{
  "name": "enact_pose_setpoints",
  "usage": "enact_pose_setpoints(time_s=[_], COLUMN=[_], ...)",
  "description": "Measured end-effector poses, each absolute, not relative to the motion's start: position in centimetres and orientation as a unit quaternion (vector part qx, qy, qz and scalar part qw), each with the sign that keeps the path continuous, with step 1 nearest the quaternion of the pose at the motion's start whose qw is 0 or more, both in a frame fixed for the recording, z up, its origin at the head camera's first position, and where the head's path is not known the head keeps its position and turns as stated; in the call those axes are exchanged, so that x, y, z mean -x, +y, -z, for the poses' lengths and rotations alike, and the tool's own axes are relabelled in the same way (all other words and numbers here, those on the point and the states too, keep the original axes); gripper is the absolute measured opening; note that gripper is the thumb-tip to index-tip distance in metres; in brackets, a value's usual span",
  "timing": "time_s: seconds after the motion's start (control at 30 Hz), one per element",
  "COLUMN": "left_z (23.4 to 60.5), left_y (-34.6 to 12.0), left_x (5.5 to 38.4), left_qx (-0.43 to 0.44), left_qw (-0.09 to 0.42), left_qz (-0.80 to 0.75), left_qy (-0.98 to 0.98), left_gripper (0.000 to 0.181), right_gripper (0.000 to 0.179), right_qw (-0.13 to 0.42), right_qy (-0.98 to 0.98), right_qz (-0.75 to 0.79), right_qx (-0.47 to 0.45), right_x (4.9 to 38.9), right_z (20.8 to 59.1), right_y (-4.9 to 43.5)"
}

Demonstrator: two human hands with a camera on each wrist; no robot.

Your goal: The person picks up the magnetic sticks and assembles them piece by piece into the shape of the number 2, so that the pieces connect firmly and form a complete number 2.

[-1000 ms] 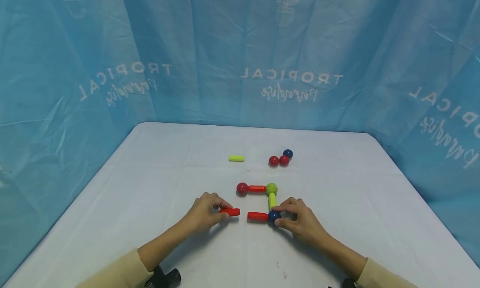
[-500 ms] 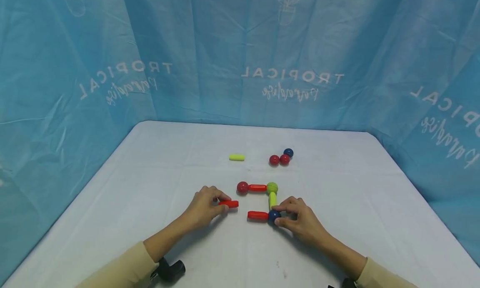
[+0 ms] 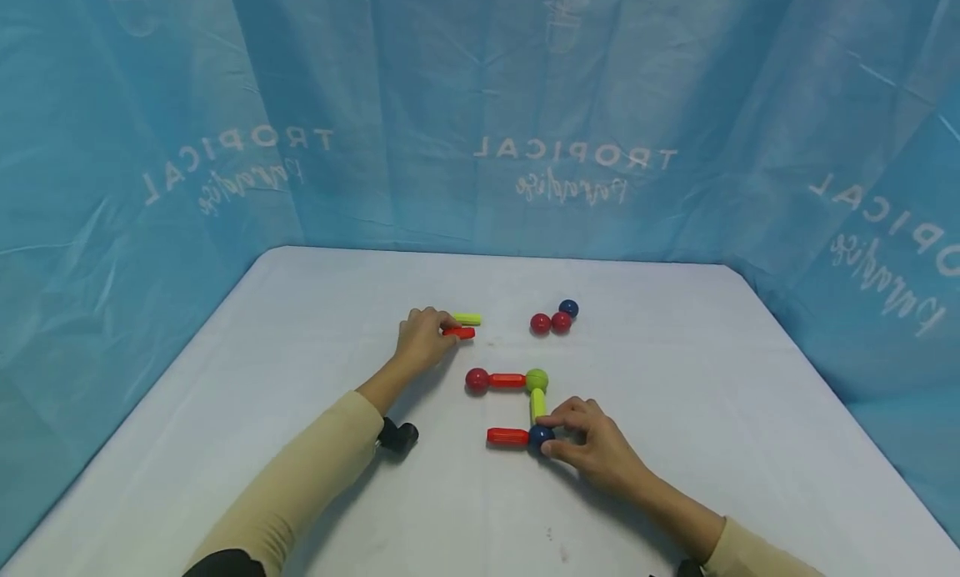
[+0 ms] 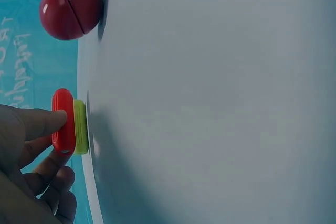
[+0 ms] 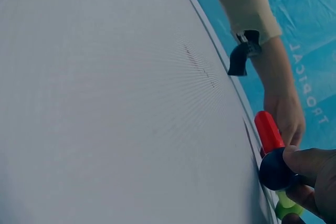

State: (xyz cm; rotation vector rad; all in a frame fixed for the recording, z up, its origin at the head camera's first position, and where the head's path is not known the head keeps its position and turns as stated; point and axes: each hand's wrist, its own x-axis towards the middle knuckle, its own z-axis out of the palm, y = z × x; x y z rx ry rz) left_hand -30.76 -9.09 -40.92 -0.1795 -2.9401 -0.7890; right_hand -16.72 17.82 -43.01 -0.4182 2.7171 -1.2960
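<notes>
Since the earlier frames, your left hand [image 3: 423,337] has travelled away from you across the counter [image 3: 360,293], taking the held red stick [image 3: 459,333] with it; your right hand [image 3: 596,444] stays by the joined pieces. Your left thumb and fingers pinch that stick around its middle, leaving both ends exposed in the left wrist view. It looks light, stiff and smooth, probably hard plastic, so a gentle grip on the ridged sides should do; a loose one may let it roll. Just beyond it, from where you sit, lies the loose lime stick [image 3: 467,319], near your left fingertips; whether the two sticks touch, you cannot tell.

Your right thumb and fingers hold the joined blue ball [image 3: 541,438]. It seems hard and slick, best taken across its sides, clear of the joints. From it the near red bar [image 3: 507,437] points to your left, and the joined lime bar [image 3: 537,404] runs away from you to the green ball [image 3: 536,380]. The far red bar [image 3: 507,380] links that to the end red ball [image 3: 477,381].

Farther out, two loose red balls [image 3: 561,323] and a loose blue ball [image 3: 568,308] sit clustered, right of the lime stick.
</notes>
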Motion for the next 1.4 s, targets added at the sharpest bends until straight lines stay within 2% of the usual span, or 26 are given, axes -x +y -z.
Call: enact_pose_setpoints(time_s=[0.43, 0.67, 0.97, 1.23, 1.4], left_z=[41.0, 38.3, 37.1, 38.2, 39.0], left_y=[-7.6, -3.5, 1.7, 2.9, 3.1], left_x=[32.5, 32.9, 34.0, 34.7, 35.1], left_qx=[0.067, 0.113, 0.152, 0.135, 0.123], left_qw=[0.035, 0.043, -0.019, -0.091, -0.11], left_qz=[0.227, 0.208, 0.169, 0.225, 0.274], left_qy=[-0.971, -0.971, -0.974, -0.961, -0.947], left_gripper=[0.027, 0.03, 0.039, 0.042, 0.043], right_gripper=[0.031, 0.032, 0.028, 0.03, 0.031], right_qw=[0.046, 0.038, 0.04, 0.037, 0.027], right_qy=[0.894, 0.894, 0.888, 0.886, 0.887], right_qz=[0.422, 0.423, 0.433, 0.436, 0.434], right_qx=[0.145, 0.146, 0.149, 0.153, 0.158], right_x=[16.9, 17.2, 17.0, 16.7, 16.8], right_z=[42.7, 42.8, 43.3, 43.5, 43.6], right_y=[18.3, 18.4, 18.0, 18.1, 18.2])
